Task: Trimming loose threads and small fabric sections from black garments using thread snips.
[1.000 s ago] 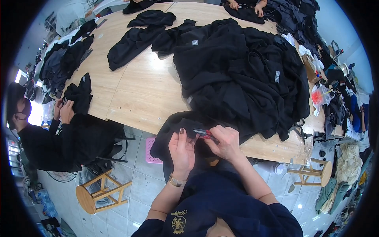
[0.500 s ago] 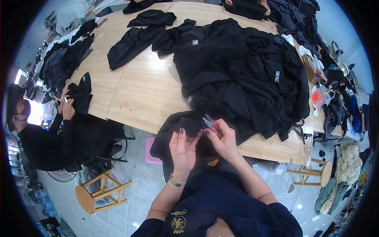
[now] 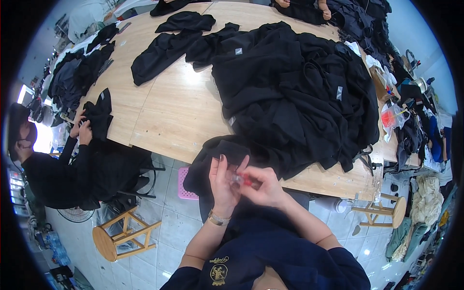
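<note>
At the table's near edge, my left hand (image 3: 224, 189) holds a black garment (image 3: 226, 147), with the thumb and fingers at its edge. Part of the cloth hangs below the table edge, and some is hidden behind my hands. My right hand (image 3: 267, 188) is closed round small red-handled thread snips (image 3: 248, 181). Their metal end lies at my left palm, blurred by motion. Directly beyond my hands, a big heap of black garments (image 3: 295, 82) with small pale labels covers much of the table.
The wooden table (image 3: 179, 111) bears more black pieces (image 3: 164, 53) farther off. A seated person (image 3: 58, 164) at left handles black cloth; another person's hands (image 3: 325, 12) hold cloth at the far edge. Wooden stools (image 3: 104, 241) and a pink plastic stool (image 3: 186, 183) stand on the floor.
My right hand has moved left and slightly down, bringing the snips from above the cloth to my left palm. My left hand stays nearly in place.
</note>
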`<state>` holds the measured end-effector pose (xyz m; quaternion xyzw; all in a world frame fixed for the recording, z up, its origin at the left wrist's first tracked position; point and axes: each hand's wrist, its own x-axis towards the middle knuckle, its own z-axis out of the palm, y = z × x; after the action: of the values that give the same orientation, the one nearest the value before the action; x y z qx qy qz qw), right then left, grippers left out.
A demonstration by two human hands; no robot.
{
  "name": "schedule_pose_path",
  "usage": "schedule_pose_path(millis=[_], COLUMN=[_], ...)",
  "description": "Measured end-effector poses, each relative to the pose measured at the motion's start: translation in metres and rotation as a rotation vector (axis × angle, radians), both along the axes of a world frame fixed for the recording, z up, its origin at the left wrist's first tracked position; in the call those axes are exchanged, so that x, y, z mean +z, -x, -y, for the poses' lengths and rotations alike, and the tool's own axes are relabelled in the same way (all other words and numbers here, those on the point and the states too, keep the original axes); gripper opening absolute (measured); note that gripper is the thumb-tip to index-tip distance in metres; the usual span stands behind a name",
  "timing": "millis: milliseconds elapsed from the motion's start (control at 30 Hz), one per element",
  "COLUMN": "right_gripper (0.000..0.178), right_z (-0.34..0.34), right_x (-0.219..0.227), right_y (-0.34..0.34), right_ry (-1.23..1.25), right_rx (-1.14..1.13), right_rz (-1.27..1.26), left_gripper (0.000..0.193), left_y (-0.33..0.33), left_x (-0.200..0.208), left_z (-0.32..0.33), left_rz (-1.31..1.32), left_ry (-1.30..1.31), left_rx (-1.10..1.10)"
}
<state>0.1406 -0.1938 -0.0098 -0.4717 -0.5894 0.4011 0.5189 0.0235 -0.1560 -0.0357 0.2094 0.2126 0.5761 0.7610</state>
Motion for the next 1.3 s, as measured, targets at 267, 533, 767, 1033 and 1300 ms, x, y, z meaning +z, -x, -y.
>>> schedule_pose_path(millis=[267,533,767,1033,1300], right_gripper=[0.026,0.031,0.03,0.031,0.031], right_z=[-0.001,-0.009,-0.011,-0.011,-0.012], right_x=[-0.013,-0.025,-0.023,-0.023,-0.019], right_y=[-0.013,-0.016,-0.016,-0.018,-0.019], right_ry=[-0.054,-0.378,-0.407,-0.417,-0.416], right_rx=[-0.219,-0.357,-0.347,-0.331,-0.332], right_rz=[0.314,0.778,0.808,0.829,0.831], left_gripper=[0.026,0.027,0.017,0.022,0.018], left_y=[0.007,0.004,0.001,-0.002,-0.004], left_x=[-0.004,-0.002,0.008,0.005,0.01], left_z=[-0.008,-0.005,-0.003,-0.002,0.0], left_rz=[0.115,0.154,0.107,0.042,-0.047], left_ry=[0.213,0.196,0.236,0.108,0.035], left_rx=[-0.065,-0.038,-0.015,0.046,0.068])
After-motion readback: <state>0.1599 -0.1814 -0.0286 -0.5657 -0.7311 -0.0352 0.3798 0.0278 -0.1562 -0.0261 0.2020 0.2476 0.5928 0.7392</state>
